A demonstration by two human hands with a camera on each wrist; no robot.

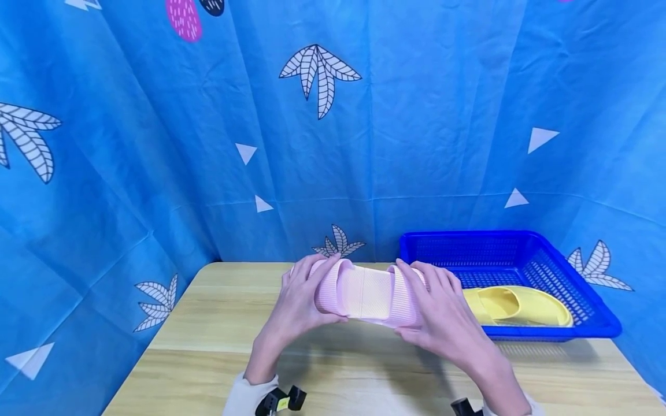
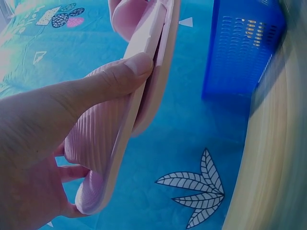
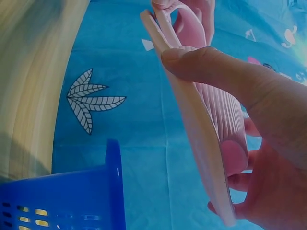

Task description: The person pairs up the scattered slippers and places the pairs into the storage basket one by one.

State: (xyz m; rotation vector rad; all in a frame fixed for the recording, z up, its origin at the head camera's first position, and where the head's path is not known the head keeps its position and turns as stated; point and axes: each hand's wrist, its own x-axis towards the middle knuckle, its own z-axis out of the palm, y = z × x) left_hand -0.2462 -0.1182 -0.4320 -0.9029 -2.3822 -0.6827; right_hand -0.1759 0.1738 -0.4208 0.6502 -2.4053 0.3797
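A pair of pale pink slide slippers is held above the table in the head view, partly overlapping, with a ribbed strap towards each end. My left hand [image 1: 296,303] grips the left slipper [image 1: 328,290], thumb on the sole's edge and fingers around the strap side. In the same way my right hand [image 1: 447,315] grips the right slipper [image 1: 407,299]. The left wrist view shows the left slipper [image 2: 98,139] lying against the other sole [image 2: 163,81]. In the right wrist view, my thumb presses the right slipper's sole [image 3: 194,124], with fingertips behind it.
A blue perforated basket [image 1: 598,309] stands on the right of the wooden table [image 1: 208,329]. Yellow slippers [image 1: 541,306] lie in it. A blue patterned curtain [image 1: 416,127] hangs behind and to the sides. Both wrists wear black camera mounts [image 1: 273,401].
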